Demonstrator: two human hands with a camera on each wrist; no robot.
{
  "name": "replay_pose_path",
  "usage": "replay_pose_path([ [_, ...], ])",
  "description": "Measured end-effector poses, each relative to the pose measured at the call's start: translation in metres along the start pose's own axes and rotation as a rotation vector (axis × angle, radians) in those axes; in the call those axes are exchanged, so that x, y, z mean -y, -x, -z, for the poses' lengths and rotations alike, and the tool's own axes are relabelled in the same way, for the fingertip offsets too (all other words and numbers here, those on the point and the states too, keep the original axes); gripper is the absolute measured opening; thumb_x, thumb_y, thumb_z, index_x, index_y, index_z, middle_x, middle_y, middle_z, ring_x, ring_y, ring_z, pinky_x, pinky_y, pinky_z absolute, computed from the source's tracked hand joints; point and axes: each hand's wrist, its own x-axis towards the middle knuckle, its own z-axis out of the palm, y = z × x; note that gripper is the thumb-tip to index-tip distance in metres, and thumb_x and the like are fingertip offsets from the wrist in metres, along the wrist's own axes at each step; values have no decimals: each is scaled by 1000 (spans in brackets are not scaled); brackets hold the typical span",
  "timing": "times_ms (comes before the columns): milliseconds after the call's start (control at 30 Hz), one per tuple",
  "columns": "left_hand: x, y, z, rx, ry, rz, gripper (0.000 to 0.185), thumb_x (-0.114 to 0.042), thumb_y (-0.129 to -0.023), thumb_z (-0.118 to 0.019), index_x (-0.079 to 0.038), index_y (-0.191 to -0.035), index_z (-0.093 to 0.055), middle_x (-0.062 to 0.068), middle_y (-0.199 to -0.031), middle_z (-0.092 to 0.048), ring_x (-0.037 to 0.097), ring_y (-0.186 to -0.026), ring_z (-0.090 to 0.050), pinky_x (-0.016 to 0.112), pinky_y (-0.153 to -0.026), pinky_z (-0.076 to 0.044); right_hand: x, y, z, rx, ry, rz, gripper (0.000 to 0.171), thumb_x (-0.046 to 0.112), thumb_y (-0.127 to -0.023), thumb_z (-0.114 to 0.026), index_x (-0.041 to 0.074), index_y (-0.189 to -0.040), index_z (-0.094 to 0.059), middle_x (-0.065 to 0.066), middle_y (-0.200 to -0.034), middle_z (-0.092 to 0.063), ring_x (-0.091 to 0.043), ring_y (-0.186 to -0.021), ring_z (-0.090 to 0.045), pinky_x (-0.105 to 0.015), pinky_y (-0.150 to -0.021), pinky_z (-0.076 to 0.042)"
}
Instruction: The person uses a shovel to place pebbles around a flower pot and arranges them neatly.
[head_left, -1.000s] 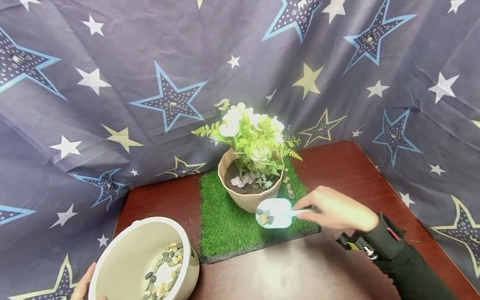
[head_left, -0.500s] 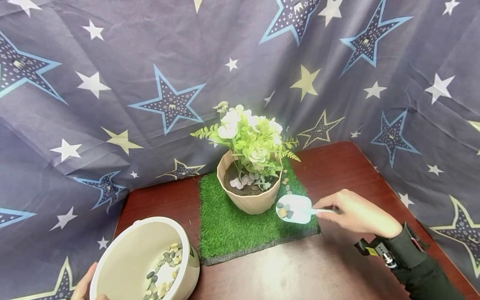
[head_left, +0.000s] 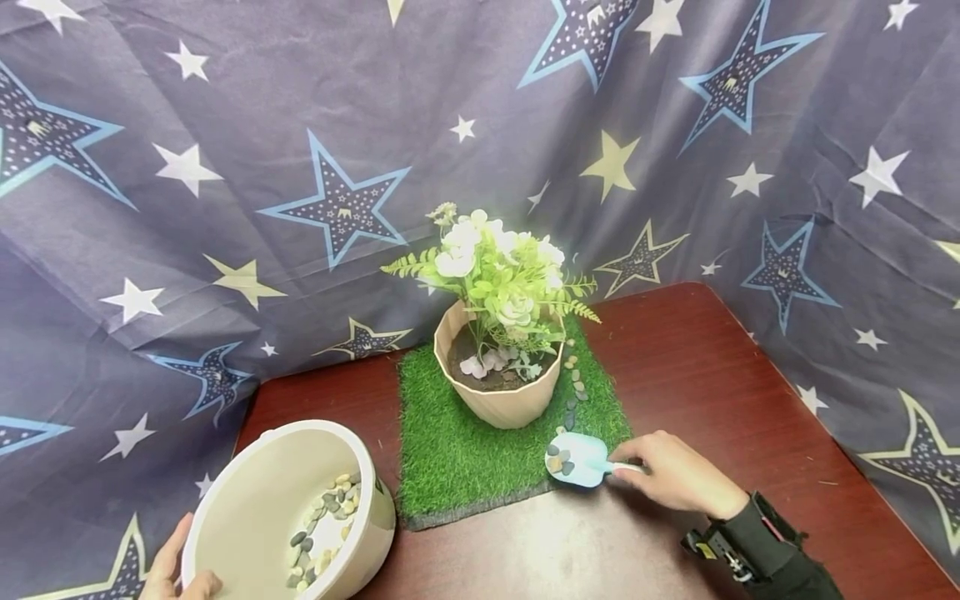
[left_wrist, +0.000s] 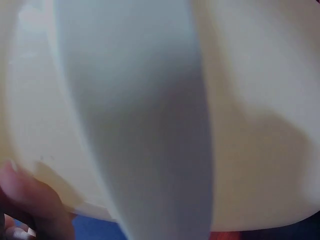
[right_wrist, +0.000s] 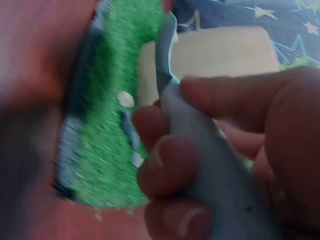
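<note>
pale blue scoop (head_left: 576, 459) of pebbles (head_left: 558, 461) in right hand (head_left: 675, 477), unlabelled

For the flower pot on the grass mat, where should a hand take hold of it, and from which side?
Grip the flower pot low on its bare outer wall, coming from the front or left. The flowers spread over the rim, blocking a grasp from above, and the right hand with the scoop and a line of pebbles occupy the right side.
</note>
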Motion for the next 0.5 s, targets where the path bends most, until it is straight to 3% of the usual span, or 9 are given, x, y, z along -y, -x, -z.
replay_pose_path([
  [167,-3,0,-3,-42,35,6,103,21,-77,-50,-51,-150,-42,-46,-107,-54,-13,-85,-59,11,-62,-54,4,0,-21,2,40,-47,7,24,-95,-72,23,-98,-78,17,-87,-71,1,-77,-61,-33,-71,-53],
  [333,0,-2,0,-49,16,53,105,18,-76,-51,-43,-160,-32,-47,-107,-53,-12,-85,-59,12,-62,-55,11,-2,-33,12,72,-120,7,20,-96,-69,20,-98,-76,13,-87,-72,-10,-82,-68,-44,-82,-55],
  [500,-1,-2,-1,-53,41,56,104,19,-77,-51,-46,-158,-36,-47,-106,-54,-12,-85,-59,12,-62,-55,19,-7,-35,38,71,-151,8,17,-96,-67,18,-89,-72,14,-77,-62,-7,-74,-59,-36,-68,-50],
])
